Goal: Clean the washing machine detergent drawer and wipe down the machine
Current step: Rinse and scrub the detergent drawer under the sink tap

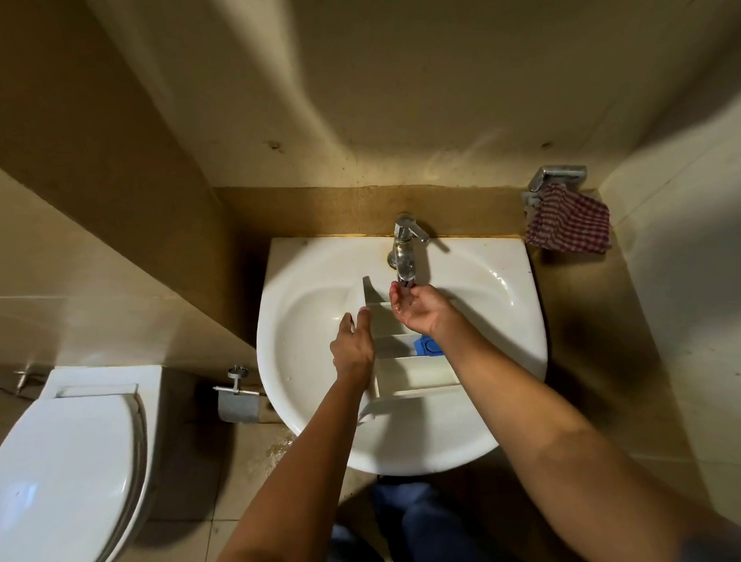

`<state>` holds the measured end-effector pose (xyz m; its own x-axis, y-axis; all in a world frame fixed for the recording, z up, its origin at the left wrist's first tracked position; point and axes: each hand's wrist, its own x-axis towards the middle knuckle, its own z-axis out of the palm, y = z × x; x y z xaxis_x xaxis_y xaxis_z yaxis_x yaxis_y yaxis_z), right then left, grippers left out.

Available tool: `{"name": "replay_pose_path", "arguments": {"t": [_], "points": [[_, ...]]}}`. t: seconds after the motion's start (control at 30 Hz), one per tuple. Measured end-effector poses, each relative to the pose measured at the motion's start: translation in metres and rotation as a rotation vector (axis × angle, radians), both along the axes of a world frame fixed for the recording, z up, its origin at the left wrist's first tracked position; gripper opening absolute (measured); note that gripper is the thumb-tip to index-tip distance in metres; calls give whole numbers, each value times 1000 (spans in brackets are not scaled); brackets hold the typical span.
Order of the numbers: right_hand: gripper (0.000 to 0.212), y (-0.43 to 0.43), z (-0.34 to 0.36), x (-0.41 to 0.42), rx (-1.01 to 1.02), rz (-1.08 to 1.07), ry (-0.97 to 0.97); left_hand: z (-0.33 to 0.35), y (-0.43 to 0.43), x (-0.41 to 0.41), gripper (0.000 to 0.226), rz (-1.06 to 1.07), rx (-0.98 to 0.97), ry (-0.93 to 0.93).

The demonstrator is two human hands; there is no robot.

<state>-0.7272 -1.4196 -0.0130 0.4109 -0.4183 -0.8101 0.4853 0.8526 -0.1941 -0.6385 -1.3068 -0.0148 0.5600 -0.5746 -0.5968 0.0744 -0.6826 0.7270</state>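
Gripping the detergent drawer [411,370] with the left hand [352,349], right hand [417,310] cupped open beneath the tap [406,253].

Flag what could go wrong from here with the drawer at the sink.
The drawer lies in the sink, held only by the left hand at one side; wet, it might slip and knock against it. The right hand is cupped under the tap, so water may splash onto the floor, which already looks wet below the sink.
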Motion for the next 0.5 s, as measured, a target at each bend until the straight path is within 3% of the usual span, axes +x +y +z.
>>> {"name": "replay_pose_path", "arguments": {"t": [0.13,0.23,0.3,0.4,0.43,0.5], "points": [[19,-1,-1,0,26,-47,-13,-1,0,0,62,4,6,2],[19,3,4,-10,-23,125,28,-1,-1,0,62,10,7,6],[21,16,12,-19,-165,486,126,-2,-1,1,62,16,12,16],[22,50,16,-35,-666,1303,455,0,-1,1,62,22,17,23],[24,62,13,-40,-850,1485,580,0,-1,0,62,21,15,23],[31,86,10,-46,-1153,1614,849,0,-1,0,62,22,11,24]]}}
